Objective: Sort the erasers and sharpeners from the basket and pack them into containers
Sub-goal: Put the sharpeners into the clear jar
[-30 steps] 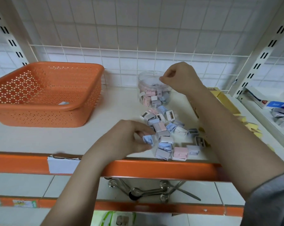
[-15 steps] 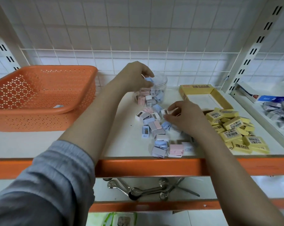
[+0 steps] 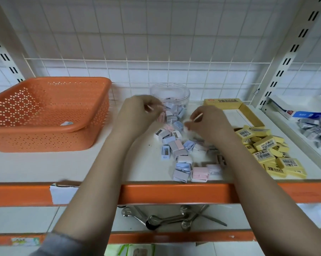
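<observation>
**Both hands over the sharpener pile by the clear jar**

On the white shelf board [image 3: 45,167], a heap of small pastel pink, blue and white plastic sharpeners [image 3: 181,154] lies in front of a round clear plastic jar [image 3: 169,93] that already holds several more. The left hand [image 3: 137,115] hovers just beside the jar, fingers curled, but motion blur hides whether it grips anything. The right hand [image 3: 209,124] hangs above the pile with fingertips bunched as if pinching; what they hold, if anything, cannot be told. To the right, yellow wrapped erasers [image 3: 266,150] lie heaped beside an open yellow cardboard box [image 3: 222,103]. The perforated orange plastic basket [image 3: 45,115] stands well apart on the left.
</observation>
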The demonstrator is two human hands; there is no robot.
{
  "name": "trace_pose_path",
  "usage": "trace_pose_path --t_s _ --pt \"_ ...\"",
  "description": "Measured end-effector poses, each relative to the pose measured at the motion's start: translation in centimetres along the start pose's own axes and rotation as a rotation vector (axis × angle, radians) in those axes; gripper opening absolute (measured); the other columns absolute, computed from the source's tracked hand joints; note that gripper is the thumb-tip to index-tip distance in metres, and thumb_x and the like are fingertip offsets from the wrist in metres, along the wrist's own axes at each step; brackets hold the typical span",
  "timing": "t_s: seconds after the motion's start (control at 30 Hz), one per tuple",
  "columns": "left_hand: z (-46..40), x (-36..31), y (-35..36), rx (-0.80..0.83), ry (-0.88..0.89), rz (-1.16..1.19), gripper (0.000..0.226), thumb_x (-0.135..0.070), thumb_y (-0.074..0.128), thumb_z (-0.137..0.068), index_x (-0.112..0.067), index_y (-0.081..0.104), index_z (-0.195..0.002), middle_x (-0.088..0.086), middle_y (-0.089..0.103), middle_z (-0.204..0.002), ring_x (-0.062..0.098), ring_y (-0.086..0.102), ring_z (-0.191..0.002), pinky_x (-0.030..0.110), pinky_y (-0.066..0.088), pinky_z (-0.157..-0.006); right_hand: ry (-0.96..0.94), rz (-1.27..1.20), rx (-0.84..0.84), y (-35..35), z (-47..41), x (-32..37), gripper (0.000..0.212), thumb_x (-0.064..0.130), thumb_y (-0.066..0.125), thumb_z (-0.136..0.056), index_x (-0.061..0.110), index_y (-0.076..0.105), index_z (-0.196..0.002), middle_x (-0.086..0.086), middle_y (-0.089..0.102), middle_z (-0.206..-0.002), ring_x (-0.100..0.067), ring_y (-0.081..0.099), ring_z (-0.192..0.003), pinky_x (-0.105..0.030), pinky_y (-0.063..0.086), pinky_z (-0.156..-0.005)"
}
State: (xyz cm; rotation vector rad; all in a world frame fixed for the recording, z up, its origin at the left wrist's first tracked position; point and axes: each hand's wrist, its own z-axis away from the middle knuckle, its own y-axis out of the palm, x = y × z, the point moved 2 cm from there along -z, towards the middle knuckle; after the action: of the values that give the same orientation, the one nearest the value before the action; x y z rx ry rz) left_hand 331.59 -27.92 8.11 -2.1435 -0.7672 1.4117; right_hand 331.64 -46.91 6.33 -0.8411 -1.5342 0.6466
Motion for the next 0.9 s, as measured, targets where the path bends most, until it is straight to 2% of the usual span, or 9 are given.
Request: trace_pose_path --t_s 0.1,0.2,0.27,0.4,0.53,0.63,0.73,0.8,0.9 --pt "2.4 0.8 1.4 0.139 -0.08 -0.015 0.015 -0.032 0.068 -0.082 -0.025 0.071 -0.095 -0.01 0.069 -0.089 -0.006 0.058 -0.072 0.009 0.044 -0.065 -0.066 -0.176 -0.154 -2.3 -1.3 1.6 0.019 0.033 0.073 -0.081 0.018 0.063 -0.088 0.004 0.063 -0.08 -0.001 0.052 -0.058 -0.021 0.04 -0.056" --pt "3.3 1.7 2.7 0.23 -0.15 -0.06 0.027 -0.034 0.071 -0.08 -0.022 0.07 -0.105 -0.01 0.067 -0.098 0.0 0.056 -0.075 0.015 0.042 -0.069 -0.119 -0.221 -0.222 -3.0 -3.8 3.3 0.023 0.033 0.073 -0.08 0.014 0.066 -0.092 0.004 0.064 -0.076 0.002 0.052 -0.049 -0.019 0.039 -0.054" --pt "3.4 2.0 3.0 0.243 -0.174 -0.088 0.029 -0.029 0.071 -0.081 -0.023 0.068 -0.109 -0.01 0.065 -0.099 0.004 0.056 -0.079 0.017 0.04 -0.073 -0.133 -0.199 -0.224 -2.6 -5.6 4.0 0.023 0.032 0.073 -0.08 0.012 0.065 -0.09 0.005 0.064 -0.074 0.005 0.052 -0.047 -0.021 0.039 -0.06" --pt "3.3 2.3 3.3 0.228 -0.17 -0.077 0.027 -0.023 0.07 -0.082 -0.023 0.069 -0.11 -0.007 0.066 -0.104 0.006 0.056 -0.08 0.017 0.04 -0.074 -0.084 -0.065 -0.169 -0.8 -8.5 4.4 0.023 0.03 0.073 -0.078 0.008 0.068 -0.086 0.0 0.063 -0.08 -0.008 0.052 -0.056 -0.024 0.041 -0.064" --pt "3.2 2.6 3.4 0.179 -0.143 -0.09 0.025 -0.019 0.071 -0.081 -0.021 0.07 -0.106 -0.006 0.067 -0.098 0.006 0.056 -0.077 0.016 0.04 -0.072 -0.035 -0.004 -0.107 0.6 -9.7 4.0 0.029 0.03 0.073 -0.077 0.006 0.069 -0.092 -0.007 0.068 -0.085 -0.02 0.065 -0.08 -0.025 0.044 -0.063" --pt "3.1 2.5 3.5 0.216 -0.097 -0.13 0.041 -0.027 0.074 -0.077 -0.026 0.065 -0.117 -0.007 0.062 -0.094 0.007 0.053 -0.081 0.019 0.041 -0.075 -0.028 -0.026 -0.107 0.6 -9.5 3.9 0.03 0.028 0.071 -0.079 0.002 0.069 -0.095 -0.01 0.07 -0.09 -0.02 0.061 -0.073 -0.024 0.043 -0.061" --pt "2.2 2.2 3.8 0.309 -0.024 -0.257 0.048 -0.034 0.073 -0.078 -0.031 0.06 -0.123 -0.005 0.053 -0.093 0.008 0.047 -0.084 0.021 0.037 -0.076 -0.053 -0.068 -0.155 -0.5 -8.4 3.7 0.024 0.023 0.067 -0.082 0.0 0.07 -0.091 -0.008 0.067 -0.078 -0.016 0.053 -0.058 -0.024 0.041 -0.061" --pt "1.7 2.1 3.9 0.341 -0.013 -0.288 0.045 -0.033 0.073 -0.077 -0.03 0.062 -0.121 -0.007 0.05 -0.09 0.009 0.047 -0.084 0.02 0.035 -0.074 -0.081 -0.075 -0.183 -1.6 -7.3 3.2 0.019 0.02 0.065 -0.084 0.002 0.071 -0.087 0.001 0.06 -0.07 -0.008 0.049 -0.052 -0.023 0.04 -0.06" --pt "1.2 2.0 3.7 0.35 -0.015 -0.295 0.039 -0.033 0.076 -0.074 -0.027 0.065 -0.111 -0.009 0.052 -0.087 0.011 0.053 -0.087 0.02 0.037 -0.072 -0.111 -0.059 -0.109 -3.0 -4.9 2.4 0.017 0.025 0.068 -0.083 0.009 0.071 -0.086 0.004 0.058 -0.076 -0.008 0.052 -0.06 -0.022 0.039 -0.059"
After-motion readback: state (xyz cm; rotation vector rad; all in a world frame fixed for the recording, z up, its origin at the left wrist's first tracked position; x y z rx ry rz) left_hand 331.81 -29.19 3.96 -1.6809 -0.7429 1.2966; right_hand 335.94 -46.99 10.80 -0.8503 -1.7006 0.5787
